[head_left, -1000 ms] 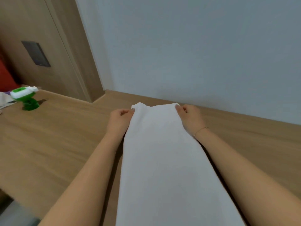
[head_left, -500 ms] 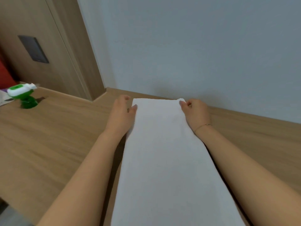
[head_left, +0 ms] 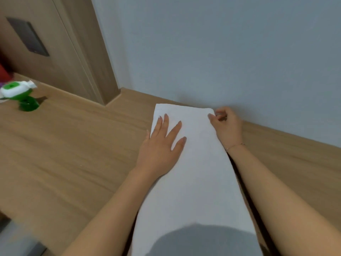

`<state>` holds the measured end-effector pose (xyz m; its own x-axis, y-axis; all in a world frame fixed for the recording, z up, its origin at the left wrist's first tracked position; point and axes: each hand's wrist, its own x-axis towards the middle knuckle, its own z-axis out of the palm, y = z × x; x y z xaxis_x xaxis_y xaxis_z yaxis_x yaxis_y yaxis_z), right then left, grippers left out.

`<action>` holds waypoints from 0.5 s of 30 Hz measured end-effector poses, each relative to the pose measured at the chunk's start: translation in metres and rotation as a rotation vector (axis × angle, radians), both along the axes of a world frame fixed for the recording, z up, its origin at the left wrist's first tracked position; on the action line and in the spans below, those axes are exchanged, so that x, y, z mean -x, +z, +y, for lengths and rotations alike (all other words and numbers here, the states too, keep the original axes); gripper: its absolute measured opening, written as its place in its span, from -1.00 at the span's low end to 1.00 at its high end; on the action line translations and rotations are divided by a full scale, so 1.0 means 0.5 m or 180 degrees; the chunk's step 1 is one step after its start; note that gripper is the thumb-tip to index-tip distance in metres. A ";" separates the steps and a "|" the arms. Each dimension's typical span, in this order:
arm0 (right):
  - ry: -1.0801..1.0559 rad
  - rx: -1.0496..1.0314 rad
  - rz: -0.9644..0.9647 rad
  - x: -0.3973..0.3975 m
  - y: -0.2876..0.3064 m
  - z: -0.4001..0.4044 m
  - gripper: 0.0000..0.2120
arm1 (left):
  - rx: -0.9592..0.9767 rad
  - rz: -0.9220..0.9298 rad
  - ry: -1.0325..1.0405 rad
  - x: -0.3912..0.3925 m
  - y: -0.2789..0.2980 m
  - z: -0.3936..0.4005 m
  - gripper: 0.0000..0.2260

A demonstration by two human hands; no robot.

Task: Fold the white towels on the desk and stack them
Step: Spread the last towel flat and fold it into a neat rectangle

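**Hands at the far end of a long towel**

Your right hand is pinching the far right corner of the long white folded cloth towel, fingers curled around its edge. Your left hand is lying flat on the towel's far left part, fingers straight and spread, gripping nothing. The towel is stretching lengthwise across the light wooden desk, its far edge near the pale grey wall. A green-and-white plastic object is standing at the desk's far left.

A home room: wooden desk against plain wall.
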<state>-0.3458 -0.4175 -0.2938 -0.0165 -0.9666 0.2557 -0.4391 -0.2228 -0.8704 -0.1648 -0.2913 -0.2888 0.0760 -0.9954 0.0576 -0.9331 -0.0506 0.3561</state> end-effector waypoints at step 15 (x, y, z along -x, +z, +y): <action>0.1188 -0.1317 0.1652 0.128 0.148 0.527 -0.48 | -0.1317 -0.0058 0.0328 0.149 0.112 0.361 -0.48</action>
